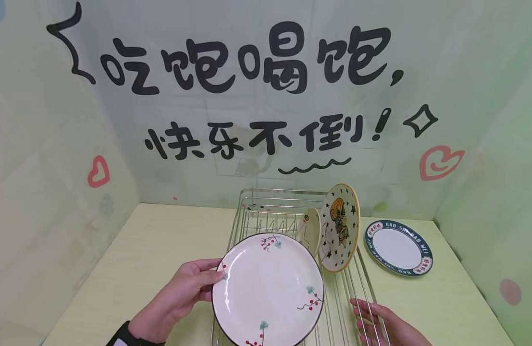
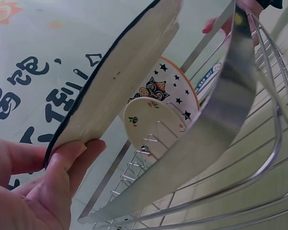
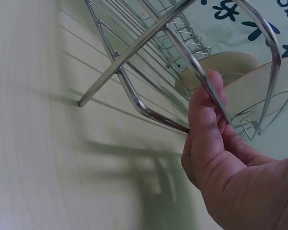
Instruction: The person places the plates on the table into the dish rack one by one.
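Note:
My left hand pinches the left rim of a white dinner plate with a dark edge and red-berry sprigs. It is tilted, its painted face toward the head camera, over the front of a wire dish rack. In the left wrist view the plate's underside shows, thumb and fingers at its edge. At the rack's right side, my right hand holds the wire frame, fingers curled at the rail in the right wrist view. Inside the rack stand a star-patterned plate with an orange rim and a smaller cream plate.
A blue-rimmed plate lies flat on the pale wooden table, right of the rack. Printed curtain-like walls with black lettering enclose the back and both sides. Wire dividers run along the rack's left and back part.

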{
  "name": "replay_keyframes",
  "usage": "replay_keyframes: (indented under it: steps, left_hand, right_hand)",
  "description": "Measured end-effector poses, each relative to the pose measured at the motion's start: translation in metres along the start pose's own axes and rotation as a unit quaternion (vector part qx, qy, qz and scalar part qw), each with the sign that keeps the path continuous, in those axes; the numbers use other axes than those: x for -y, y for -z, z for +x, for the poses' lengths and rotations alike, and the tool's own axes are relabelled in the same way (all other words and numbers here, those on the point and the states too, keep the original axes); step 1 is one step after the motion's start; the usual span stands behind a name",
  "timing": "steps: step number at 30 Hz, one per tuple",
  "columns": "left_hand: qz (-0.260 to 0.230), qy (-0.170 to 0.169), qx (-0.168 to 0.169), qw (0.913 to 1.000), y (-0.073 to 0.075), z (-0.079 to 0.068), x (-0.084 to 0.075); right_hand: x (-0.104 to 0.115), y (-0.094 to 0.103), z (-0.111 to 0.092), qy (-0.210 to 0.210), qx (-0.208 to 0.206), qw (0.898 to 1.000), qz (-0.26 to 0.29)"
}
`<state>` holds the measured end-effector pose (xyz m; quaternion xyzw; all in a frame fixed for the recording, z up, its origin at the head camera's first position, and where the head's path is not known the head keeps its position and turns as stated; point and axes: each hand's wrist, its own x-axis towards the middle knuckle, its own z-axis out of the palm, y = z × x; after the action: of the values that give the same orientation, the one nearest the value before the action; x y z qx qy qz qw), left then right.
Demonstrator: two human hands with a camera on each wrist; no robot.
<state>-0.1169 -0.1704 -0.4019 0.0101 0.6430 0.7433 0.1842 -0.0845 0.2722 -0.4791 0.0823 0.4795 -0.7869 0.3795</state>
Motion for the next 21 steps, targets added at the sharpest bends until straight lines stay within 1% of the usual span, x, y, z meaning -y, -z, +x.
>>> replay_keyframes:
  steps: [9, 16, 18, 21]
  left_hand:
    - [0.023, 0.007, 0.01, 0.9997, -0.009, -0.007, 0.006]
    - [0.028, 0.013, 0.009, 0.9995, -0.014, -0.011, 0.01]
    - [0.028, 0.015, 0.009, 0.9995, -0.015, -0.011, 0.011]
    - [0.025, 0.017, 0.01, 0.9995, -0.016, -0.012, 0.013]
  right_hand:
    - [-0.002, -0.002, 0.001, -0.008, -0.026, 1.0, 0.003]
    - [0.0, -0.001, 0.0, 0.0, -0.001, 1.0, 0.004]
    - [0.0, -0.001, 0.0, 0.002, -0.003, 1.0, -0.003]
    - [0.001, -0.002, -0.001, 0.004, -0.019, 1.0, -0.022]
